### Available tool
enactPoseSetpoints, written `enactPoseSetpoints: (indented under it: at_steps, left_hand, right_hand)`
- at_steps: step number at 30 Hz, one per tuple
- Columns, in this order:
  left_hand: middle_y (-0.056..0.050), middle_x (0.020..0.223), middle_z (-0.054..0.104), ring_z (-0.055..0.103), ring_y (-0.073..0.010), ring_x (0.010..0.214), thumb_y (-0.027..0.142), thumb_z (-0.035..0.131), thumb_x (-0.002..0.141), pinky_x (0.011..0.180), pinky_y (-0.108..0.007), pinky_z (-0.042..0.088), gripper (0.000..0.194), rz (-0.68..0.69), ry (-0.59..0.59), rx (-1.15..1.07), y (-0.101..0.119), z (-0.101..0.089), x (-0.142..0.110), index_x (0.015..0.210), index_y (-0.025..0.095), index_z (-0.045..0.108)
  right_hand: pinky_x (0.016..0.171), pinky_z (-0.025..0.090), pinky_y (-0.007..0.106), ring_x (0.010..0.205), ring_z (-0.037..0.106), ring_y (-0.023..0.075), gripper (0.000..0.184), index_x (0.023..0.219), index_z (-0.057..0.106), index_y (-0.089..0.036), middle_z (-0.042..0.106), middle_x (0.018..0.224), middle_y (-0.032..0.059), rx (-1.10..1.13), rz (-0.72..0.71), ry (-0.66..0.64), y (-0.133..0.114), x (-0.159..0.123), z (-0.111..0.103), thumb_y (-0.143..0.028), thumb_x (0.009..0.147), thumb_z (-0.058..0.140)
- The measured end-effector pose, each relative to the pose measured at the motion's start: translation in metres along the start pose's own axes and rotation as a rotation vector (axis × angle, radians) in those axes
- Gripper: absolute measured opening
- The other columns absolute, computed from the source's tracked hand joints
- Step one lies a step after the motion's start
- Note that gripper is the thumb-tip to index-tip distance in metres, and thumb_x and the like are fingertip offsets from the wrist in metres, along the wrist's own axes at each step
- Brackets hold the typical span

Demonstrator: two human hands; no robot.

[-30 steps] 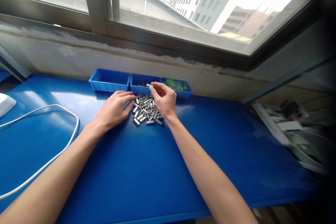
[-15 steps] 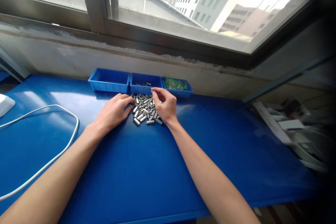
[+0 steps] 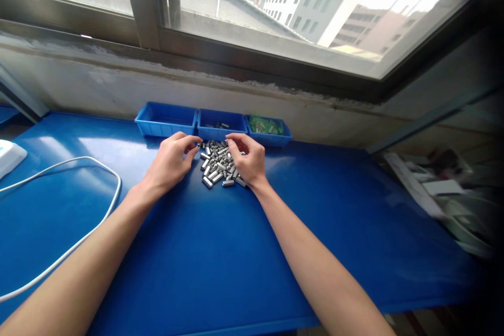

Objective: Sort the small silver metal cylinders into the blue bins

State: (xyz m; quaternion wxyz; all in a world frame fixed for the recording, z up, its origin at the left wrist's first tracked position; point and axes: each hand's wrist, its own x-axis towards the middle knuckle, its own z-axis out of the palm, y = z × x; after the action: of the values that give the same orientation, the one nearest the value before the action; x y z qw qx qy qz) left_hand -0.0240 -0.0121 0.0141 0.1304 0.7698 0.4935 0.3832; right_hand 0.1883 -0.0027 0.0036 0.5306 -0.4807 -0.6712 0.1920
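A heap of short, silvery, flat-sided metal pieces (image 3: 216,164) lies on the blue table, just in front of the bins. At the heap's left edge is my left hand (image 3: 172,160), thumb and forefinger closed on a small metal piece (image 3: 199,145). My right hand (image 3: 249,160) hovers over the heap's right side and hides part of it. Its thumb and forefinger are pinched together; whatever is between their tips is too small to make out.
Three blue bins stand in a row by the wall: the left bin (image 3: 167,128), the middle bin (image 3: 221,134) with some metal pieces, and the right bin (image 3: 281,140) holding a green bag (image 3: 266,125). A white cable (image 3: 114,202) curves across the table's left (image 3: 189,273).
My left hand has lifted slightly, its thumb and forefinger now closed on a metal piece at the heap's edge. The right hand stays nearly in place. The view has shifted slightly.
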Motion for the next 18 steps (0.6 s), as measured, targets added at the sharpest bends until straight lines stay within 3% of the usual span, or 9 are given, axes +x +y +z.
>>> enactPoseSetpoints:
  at_steps: [4,10,15,18]
  left_hand:
    - [-0.007,0.092,0.072,0.070,-0.0187,0.079,0.035,0.072,0.084,0.080,-0.032,0.059,0.023,-0.111,0.099,-0.286,0.012,0.002,0.001,0.097,0.017,0.078]
    - [-0.009,0.101,0.074,0.072,-0.0184,0.078,0.035,0.082,0.073,0.079,-0.032,0.061,0.031,-0.188,0.141,-0.554,0.015,0.004,0.002,0.096,0.014,0.078]
    - [-0.007,0.089,0.078,0.073,-0.0201,0.080,0.038,0.078,0.078,0.081,-0.032,0.060,0.023,-0.209,0.166,-0.464,0.009,0.004,0.003,0.088,0.017,0.078]
    - [-0.005,0.088,0.079,0.075,-0.0208,0.082,0.037,0.074,0.082,0.082,-0.031,0.060,0.020,-0.247,0.256,-0.351,0.002,0.002,0.007,0.086,0.019,0.078]
  right_hand:
    - [0.074,0.059,0.030,0.078,0.072,0.0182,0.017,0.096,0.074,-0.022,0.077,0.096,0.0039,0.009,0.004,-0.006,0.000,0.000,0.000,-0.031,0.090,0.062]
    - [0.071,0.057,0.030,0.074,0.071,0.0179,0.016,0.095,0.074,-0.021,0.077,0.093,0.0038,0.041,-0.012,-0.022,-0.003,0.000,0.000,-0.029,0.089,0.062]
    - [0.071,0.057,0.031,0.073,0.070,0.0182,0.018,0.097,0.075,-0.021,0.077,0.093,0.0043,0.025,0.009,-0.035,-0.004,-0.001,-0.001,-0.029,0.089,0.061]
    - [0.071,0.057,0.031,0.073,0.070,0.0180,0.018,0.095,0.075,-0.021,0.077,0.090,0.0041,0.006,0.015,-0.037,-0.003,-0.001,-0.002,-0.030,0.089,0.061]
